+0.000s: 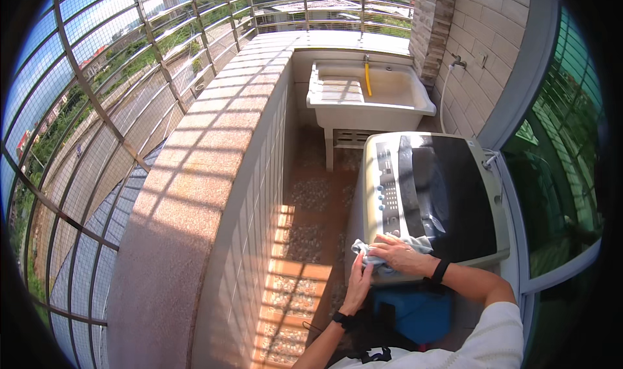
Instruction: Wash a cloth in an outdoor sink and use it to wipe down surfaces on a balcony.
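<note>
A top-loading washing machine with a dark lid and a control panel stands before me at the right. On its near left corner lies a crumpled light grey-blue cloth. My right hand rests flat on the cloth, fingers pointing left, and covers much of it. At the cloth's left end, my left hand pinches it by the machine's edge. Both wrists wear dark bands.
Beyond the machine is a laundry sink with a yellow hose. A stone-topped ledge and metal window bars run along the left. Under my arms sits a blue plastic object. Glass door panels border the right.
</note>
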Available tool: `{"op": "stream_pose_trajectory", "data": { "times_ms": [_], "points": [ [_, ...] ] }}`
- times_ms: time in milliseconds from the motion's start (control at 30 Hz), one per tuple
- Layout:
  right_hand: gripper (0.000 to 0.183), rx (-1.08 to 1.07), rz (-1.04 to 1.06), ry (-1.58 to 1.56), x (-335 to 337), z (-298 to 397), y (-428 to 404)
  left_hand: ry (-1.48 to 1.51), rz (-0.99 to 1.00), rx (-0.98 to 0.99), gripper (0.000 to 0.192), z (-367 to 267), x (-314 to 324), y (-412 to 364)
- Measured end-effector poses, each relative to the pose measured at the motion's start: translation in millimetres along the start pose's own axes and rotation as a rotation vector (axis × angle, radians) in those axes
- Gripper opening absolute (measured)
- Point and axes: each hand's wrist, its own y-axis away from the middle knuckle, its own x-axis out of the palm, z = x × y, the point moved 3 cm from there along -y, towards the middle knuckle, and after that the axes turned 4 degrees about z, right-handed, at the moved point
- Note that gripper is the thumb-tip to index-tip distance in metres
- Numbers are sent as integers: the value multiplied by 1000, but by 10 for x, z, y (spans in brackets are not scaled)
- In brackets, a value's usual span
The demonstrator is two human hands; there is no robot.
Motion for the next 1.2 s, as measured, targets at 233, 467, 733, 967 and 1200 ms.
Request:
{"op": "stream_pose_trajectory", "data": {
  "times_ms": [233, 467, 733, 967, 1200],
  "points": [
    [36, 35, -77, 149, -481, -1170, -696, -439, -271, 235, 69, -457, 412, -508],
    [48, 326, -252, 316, -1014, -2591, -993, -800, -386, 221, 63, -384, 984, -778],
    [44, 568, -372, 289, -1481, -3384, -1216, -1071, -452, 117, 56, -417, 1164, -692],
    [49, 904, -563, 321, -1724, -4613, -356, -1039, -428, 143, 56, -336, 1317, -675],
    [47, 116, -494, 173, -1531, -5059, 551, -1014, -436, 200, 57, -349, 1416, -636]
  ]
}}
